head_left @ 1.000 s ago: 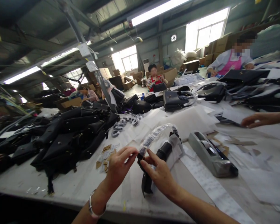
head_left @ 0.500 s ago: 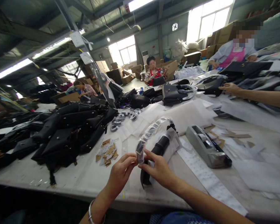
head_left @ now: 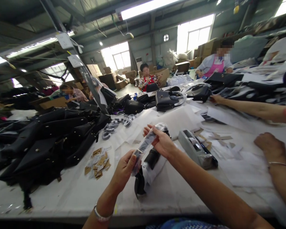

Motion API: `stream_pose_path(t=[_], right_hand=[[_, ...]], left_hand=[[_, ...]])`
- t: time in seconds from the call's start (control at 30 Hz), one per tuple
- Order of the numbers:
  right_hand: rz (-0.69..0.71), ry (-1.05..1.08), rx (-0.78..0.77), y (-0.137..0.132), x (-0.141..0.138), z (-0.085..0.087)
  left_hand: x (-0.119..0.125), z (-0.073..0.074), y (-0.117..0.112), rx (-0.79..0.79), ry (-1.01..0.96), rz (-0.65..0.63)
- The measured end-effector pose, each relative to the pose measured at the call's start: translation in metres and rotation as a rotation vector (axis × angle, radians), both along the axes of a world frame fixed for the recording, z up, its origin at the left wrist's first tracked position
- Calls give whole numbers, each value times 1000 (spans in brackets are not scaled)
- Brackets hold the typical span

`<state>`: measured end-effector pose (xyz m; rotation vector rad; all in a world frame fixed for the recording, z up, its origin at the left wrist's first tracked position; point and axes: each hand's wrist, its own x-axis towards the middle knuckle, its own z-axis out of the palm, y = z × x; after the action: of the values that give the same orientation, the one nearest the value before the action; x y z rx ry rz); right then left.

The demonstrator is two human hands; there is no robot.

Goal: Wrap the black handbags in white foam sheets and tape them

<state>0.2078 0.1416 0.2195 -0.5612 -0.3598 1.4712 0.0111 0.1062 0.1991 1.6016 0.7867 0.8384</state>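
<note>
A curved bag handle [head_left: 146, 143] in clear plastic wrap rises from a black handbag [head_left: 152, 159] on the table. My left hand [head_left: 125, 167] pinches the handle's near end between thumb and fingers. Farther up, my right hand [head_left: 164, 141] has its fingers curled around the handle, close to its far end. The handbag lies beneath both hands, partly covered by thin white sheeting [head_left: 154, 175]; my right hand and forearm hide part of it.
Black bags [head_left: 43, 146] pile up on the left. Small brown-and-clear packets [head_left: 98, 163] lie nearer. A grey tape dispenser [head_left: 195, 149] stands right of the handbag. At right, another person's hands [head_left: 270, 144] are over white sheets. More bags [head_left: 168, 100] lie behind.
My right hand has moved up along the handle, away from my left hand, which still pinches the near end. The view has turned right, and another person's second hand has come in at right.
</note>
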Motion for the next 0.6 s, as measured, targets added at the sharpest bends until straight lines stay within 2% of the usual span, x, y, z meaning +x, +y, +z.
stream_pose_path(t=[0.1,0.2,0.3,0.4,0.5,0.6], right_hand=[[-150,61,-96,30,25,3],[-125,54,-114,45,45,-3],[-21,-19,-61,39,54,-12],[175,-210,34,18,56,-21],[303,-446,46,-3,63,-31],[249,-680,70,-16,82,-39]], left_hand=[[3,-13,-7,-54,-26,7],[-1,-21,-10,-48,-47,22],[-8,-24,-12,-27,-75,41],[-13,-26,-15,-24,-50,83],[-12,-27,-16,-121,-86,270],[-14,-25,-11,-266,-231,509]])
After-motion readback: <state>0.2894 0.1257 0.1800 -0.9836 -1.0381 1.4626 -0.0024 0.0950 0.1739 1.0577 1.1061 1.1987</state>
